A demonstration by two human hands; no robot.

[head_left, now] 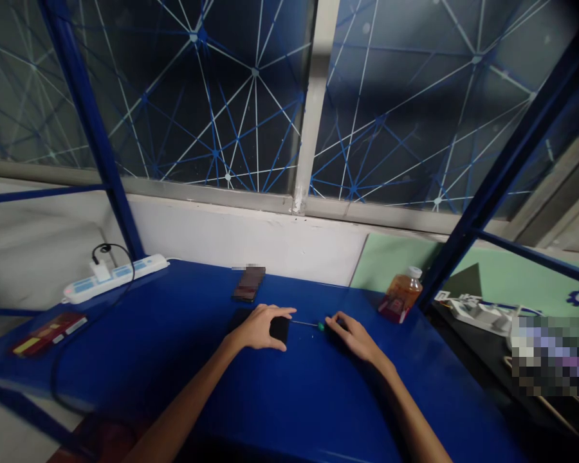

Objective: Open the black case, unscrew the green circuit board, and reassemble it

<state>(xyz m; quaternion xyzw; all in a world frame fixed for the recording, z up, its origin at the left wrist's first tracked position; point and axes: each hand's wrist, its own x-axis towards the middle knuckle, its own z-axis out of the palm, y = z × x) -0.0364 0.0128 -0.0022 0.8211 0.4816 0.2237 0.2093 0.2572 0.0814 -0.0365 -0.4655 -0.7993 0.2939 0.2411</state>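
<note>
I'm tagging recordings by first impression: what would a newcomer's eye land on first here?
Probably the web of white and blue lines across the dark windows, filling the upper view, then the vivid blue table below. At its middle, the left hand spreads over a flat black object, and the right hand is at the green end of a thin rod.
</note>
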